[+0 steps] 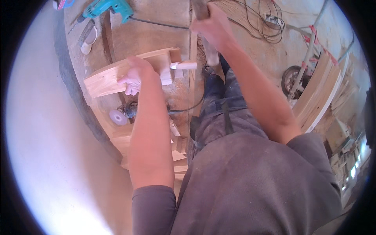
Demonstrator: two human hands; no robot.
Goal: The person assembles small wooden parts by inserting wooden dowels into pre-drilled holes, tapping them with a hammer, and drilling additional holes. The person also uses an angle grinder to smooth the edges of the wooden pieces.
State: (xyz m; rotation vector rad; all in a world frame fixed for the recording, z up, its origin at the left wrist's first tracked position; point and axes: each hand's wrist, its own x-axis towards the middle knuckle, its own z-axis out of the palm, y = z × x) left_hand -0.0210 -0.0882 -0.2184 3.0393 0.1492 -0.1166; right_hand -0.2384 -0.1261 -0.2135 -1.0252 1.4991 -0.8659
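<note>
My left hand (136,75) is closed around a thick, pale wooden piece (103,83), with the thumb side over its top and fingers curled underneath. A short wooden peg (186,65) with a white smear juts from that piece's right end. Farther to the right, my right hand (213,28) is raised and wrapped round a greyish-brown wooden bar (201,9). The bar extends above and below the fist, and its upper end leaves the picture. Below the left hand lies an angle grinder (131,109) with a whitish disc (118,117), partly hidden by my forearm.
A teal power drill (111,8) lies at the far left, its cord trailing right. Cut wood pieces (180,168) are stacked beside my left forearm. Coiled cable (270,35) is on the far floor. At right are long planks (319,92) and a small wheel (291,80).
</note>
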